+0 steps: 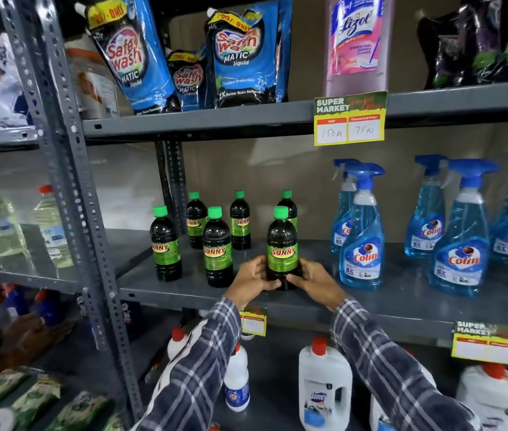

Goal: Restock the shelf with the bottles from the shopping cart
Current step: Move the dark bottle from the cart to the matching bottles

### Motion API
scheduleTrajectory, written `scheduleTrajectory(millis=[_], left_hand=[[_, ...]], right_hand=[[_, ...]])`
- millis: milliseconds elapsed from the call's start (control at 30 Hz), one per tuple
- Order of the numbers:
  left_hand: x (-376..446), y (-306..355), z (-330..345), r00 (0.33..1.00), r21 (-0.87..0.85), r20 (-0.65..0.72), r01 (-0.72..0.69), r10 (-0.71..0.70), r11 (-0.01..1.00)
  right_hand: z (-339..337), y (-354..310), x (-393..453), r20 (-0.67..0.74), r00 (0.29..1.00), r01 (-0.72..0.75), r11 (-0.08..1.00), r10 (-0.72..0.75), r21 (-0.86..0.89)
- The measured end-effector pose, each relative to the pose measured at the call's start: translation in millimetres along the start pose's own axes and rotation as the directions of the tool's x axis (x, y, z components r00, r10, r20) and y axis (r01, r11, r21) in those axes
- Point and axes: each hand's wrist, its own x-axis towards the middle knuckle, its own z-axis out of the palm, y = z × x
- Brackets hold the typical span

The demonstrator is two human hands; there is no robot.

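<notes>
A dark Sunny bottle (pixel 282 244) with a green cap and green label stands upright at the front of the grey middle shelf (pixel 402 303). My left hand (pixel 251 283) grips its base from the left and my right hand (pixel 316 283) grips it from the right. Several more Sunny bottles stand on the same shelf: one at the far left (pixel 165 244), one just left of my hands (pixel 217 248), and others behind (pixel 239 220). The shopping cart is out of view.
Blue Colin spray bottles (pixel 361 234) stand right of the held bottle. White jugs with red caps (pixel 324 387) fill the shelf below. Detergent pouches (pixel 243 57) sit on the top shelf. Another person's hand (pixel 29 331) reaches into the left rack. Price tags hang on shelf edges.
</notes>
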Motion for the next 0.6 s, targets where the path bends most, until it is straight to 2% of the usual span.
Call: scheduleTrajectory(millis=[233, 600], left_hand=[[-5.1, 3.2, -0.1, 0.999, 0.032, 0.033, 0.010, -0.011, 0.999], [-7.4, 4.8, -0.4, 0.997, 0.066, 0.066, 0.022, -0.026, 0.998]], right_hand=[[5.6, 17.2, 5.7, -0.021, 0.999, 0.027, 0.991, -0.030, -0.129], [7.8, 16.0, 8.0, -0.052, 0.999, -0.001, 0.992, -0.006, -0.129]])
